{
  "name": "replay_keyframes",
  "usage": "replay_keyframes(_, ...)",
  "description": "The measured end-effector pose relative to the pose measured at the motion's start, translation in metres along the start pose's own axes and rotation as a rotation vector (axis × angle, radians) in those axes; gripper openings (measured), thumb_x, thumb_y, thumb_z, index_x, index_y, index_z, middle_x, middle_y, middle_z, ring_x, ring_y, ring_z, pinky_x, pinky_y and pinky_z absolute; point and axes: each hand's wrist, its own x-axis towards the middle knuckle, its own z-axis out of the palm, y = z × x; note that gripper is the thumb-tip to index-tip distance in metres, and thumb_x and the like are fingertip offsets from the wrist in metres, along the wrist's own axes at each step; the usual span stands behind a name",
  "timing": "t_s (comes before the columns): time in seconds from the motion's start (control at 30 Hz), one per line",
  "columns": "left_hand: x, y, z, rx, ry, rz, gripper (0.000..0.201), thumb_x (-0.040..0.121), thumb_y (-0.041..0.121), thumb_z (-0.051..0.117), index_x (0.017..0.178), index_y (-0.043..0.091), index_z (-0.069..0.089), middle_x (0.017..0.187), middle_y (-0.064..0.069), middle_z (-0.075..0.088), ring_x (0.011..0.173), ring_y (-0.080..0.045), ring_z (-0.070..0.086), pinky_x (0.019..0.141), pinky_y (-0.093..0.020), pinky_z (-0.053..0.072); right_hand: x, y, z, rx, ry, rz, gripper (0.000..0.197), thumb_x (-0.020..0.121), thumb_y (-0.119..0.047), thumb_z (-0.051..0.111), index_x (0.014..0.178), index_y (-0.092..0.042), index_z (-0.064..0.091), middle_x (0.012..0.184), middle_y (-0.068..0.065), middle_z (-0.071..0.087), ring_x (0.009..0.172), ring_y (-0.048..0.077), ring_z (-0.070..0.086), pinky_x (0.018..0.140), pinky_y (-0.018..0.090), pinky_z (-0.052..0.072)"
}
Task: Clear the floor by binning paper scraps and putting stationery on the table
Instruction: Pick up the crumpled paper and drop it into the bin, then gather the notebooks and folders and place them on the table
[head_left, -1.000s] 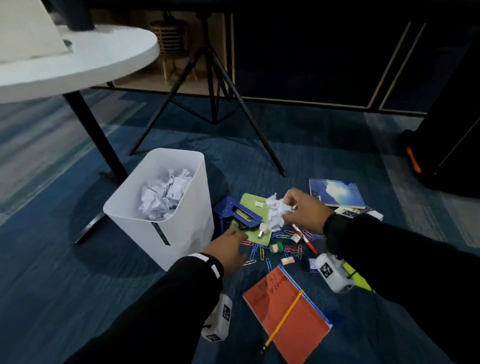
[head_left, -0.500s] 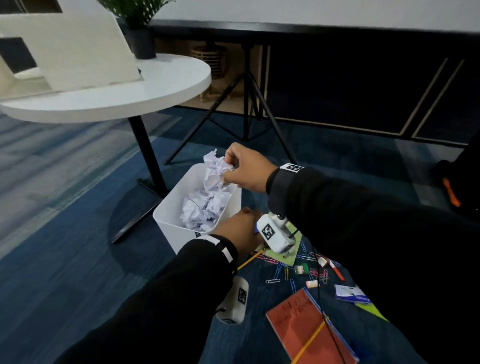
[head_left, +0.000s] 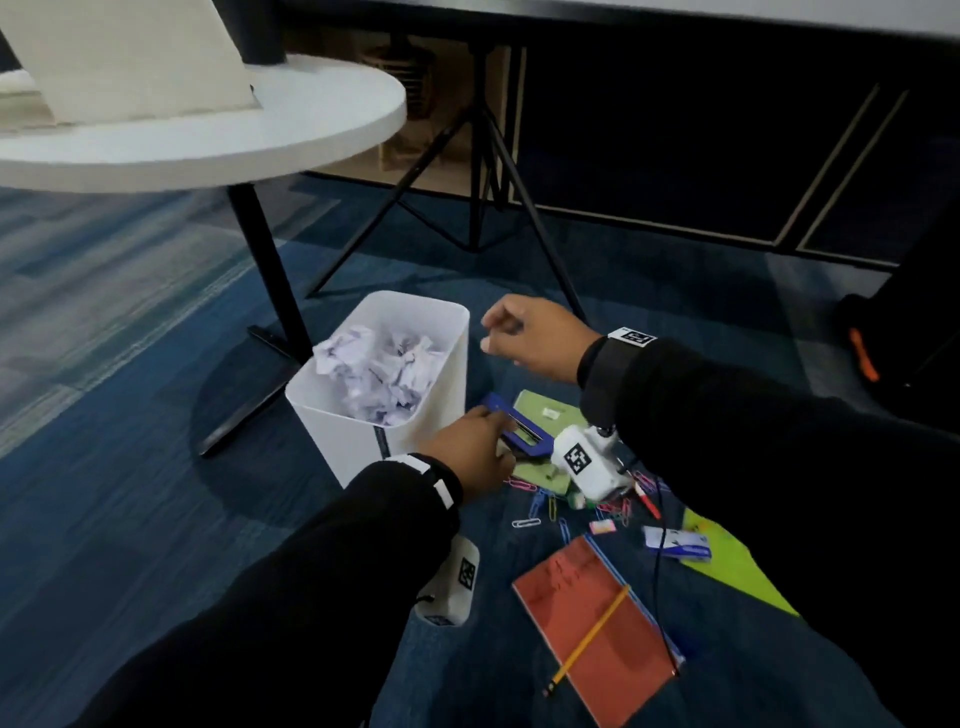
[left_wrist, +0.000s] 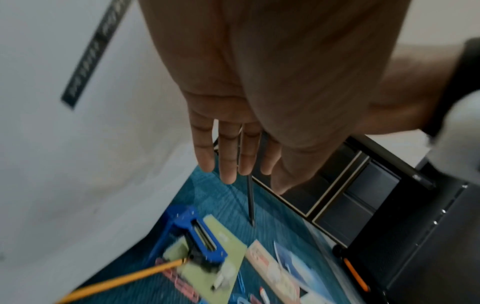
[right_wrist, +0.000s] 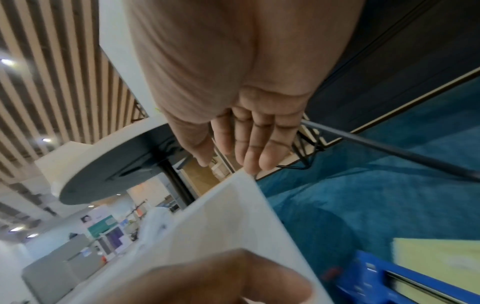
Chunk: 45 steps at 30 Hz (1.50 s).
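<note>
A blue carpeted floor (head_left: 130, 493) is lying under a round white worktop (head_left: 291, 130) on a black leg. A white plastic bin (head_left: 415, 436) is standing on it, holding crumpled white paper scraps (head_left: 379, 371). The right hand (head_left: 540, 335) is hovering beside the bin's rim with fingers relaxed, holding nothing. The left hand (head_left: 470, 454), fingers straight and empty, is reaching just over a blue stapler (head_left: 519, 426) lying on a green notepad (head_left: 550, 415). Coloured paper clips (head_left: 540, 506), an orange notebook (head_left: 592, 634) and a yellow pencil (head_left: 587, 642) are lying nearby.

Blue carpet (head_left: 130, 467), white bin (head_left: 343, 441), red notebook (head_left: 587, 623), scattered paperclips (head_left: 540, 506), perhaps erasers (head_left: 602, 527)
</note>
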Motion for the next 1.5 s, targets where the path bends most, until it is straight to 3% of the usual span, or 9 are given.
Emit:
replay_keyframes(0.27,0.007,0.007,0.074,-0.011,-0.137,0.044,0.045,0.087,0.027,0.058,0.131,0.020,0.051,0.132,-0.006,0.052,0.115,-0.025,0.055,0.094,-0.031,0.045,-0.098,0.145,0.018,-0.218,-0.182,0.332,0.008,0.080,-0.021,0.070,0.084,-0.015,0.067,0.081,-0.005,0.066,0.074,0.011,0.059,0.064,0.023,0.042)
replay_keyframes(0.43,0.008,0.007,0.118,0.038,-0.284,0.079,0.050,0.087,0.024,0.057,0.136,0.023,0.048,0.135,-0.001,0.048,0.121,-0.022,0.051,0.099,-0.034,0.044,-0.142,0.219,0.048,-0.369,-0.427,0.477,0.005,0.082,-0.022,0.067,0.086,-0.021,0.064,0.092,-0.001,0.068,0.088,0.016,0.060,0.066,0.020,0.041)
replay_keyframes(0.7,0.019,0.009,0.180,0.084,-0.390,0.121,0.036,0.089,0.036,0.046,0.120,0.020,0.057,0.121,-0.005,0.055,0.115,-0.024,0.052,0.093,-0.031,0.043,-0.164,0.284,0.067,-0.319,-0.417,0.567,0.018,0.076,-0.024,0.069,0.078,-0.028,0.052,0.085,-0.009,0.059,0.084,0.014,0.057,0.074,0.028,0.043)
replay_keyframes(0.9,0.045,0.011,0.210,0.164,-0.451,0.175,0.039,0.088,0.036,0.049,0.123,0.020,0.053,0.126,-0.007,0.052,0.116,-0.030,0.049,0.098,-0.036,0.042,-0.120,0.298,0.055,-0.202,-0.225,0.560,0.016,0.078,-0.024,0.068,0.078,-0.029,0.053,0.086,-0.004,0.061,0.084,0.018,0.058,0.071,0.029,0.041)
replay_keyframes(0.97,0.053,0.010,0.214,0.113,-0.434,0.135,0.042,0.089,0.033,0.047,0.129,0.021,0.051,0.130,-0.005,0.048,0.120,-0.030,0.046,0.099,-0.039,0.043,-0.095,0.302,0.052,-0.180,-0.150,0.553,0.012,0.080,-0.026,0.069,0.087,-0.022,0.059,0.090,-0.002,0.065,0.089,0.020,0.061,0.073,0.028,0.042)
replay_keyframes(1.1,0.075,-0.007,0.215,0.042,-0.315,0.049,0.049,0.087,0.026,0.049,0.136,0.022,0.048,0.136,-0.002,0.044,0.124,-0.027,0.044,0.099,-0.037,0.043,-0.036,0.313,0.059,-0.173,-0.072,0.516,0.043,0.081,-0.029,0.072,0.119,-0.012,0.059,0.115,0.005,0.062,0.106,0.023,0.059,0.085,0.027,0.043)
replay_keyframes(1.23,0.088,-0.027,0.210,0.074,-0.358,0.040,0.050,0.085,0.028,0.051,0.134,0.018,0.048,0.144,-0.001,0.041,0.129,-0.026,0.043,0.101,-0.038,0.043,0.018,0.325,0.070,-0.230,-0.090,0.461,0.058,0.079,-0.027,0.074,0.130,-0.011,0.053,0.131,0.010,0.054,0.118,0.025,0.053,0.090,0.023,0.038)
replay_keyframes(1.33,0.090,-0.039,0.213,0.043,-0.428,0.039,0.060,0.086,0.031,0.053,0.143,0.018,0.040,0.156,0.001,0.027,0.140,-0.021,0.030,0.110,-0.038,0.036,0.046,0.334,0.078,-0.320,-0.120,0.425,0.071,0.079,-0.032,0.074,0.139,-0.011,0.043,0.140,0.010,0.047,0.127,0.026,0.047,0.104,0.029,0.038)
replay_keyframes(1.5,0.088,-0.047,0.210,0.007,-0.540,0.078,0.077,0.087,0.035,0.052,0.153,0.014,0.019,0.162,-0.001,0.011,0.148,-0.016,0.010,0.119,-0.030,0.019,0.080,0.341,0.093,-0.437,-0.249,0.447,0.088,0.078,-0.046,0.072,0.148,-0.013,0.028,0.151,0.009,0.034,0.138,0.029,0.036,0.112,0.041,0.033)
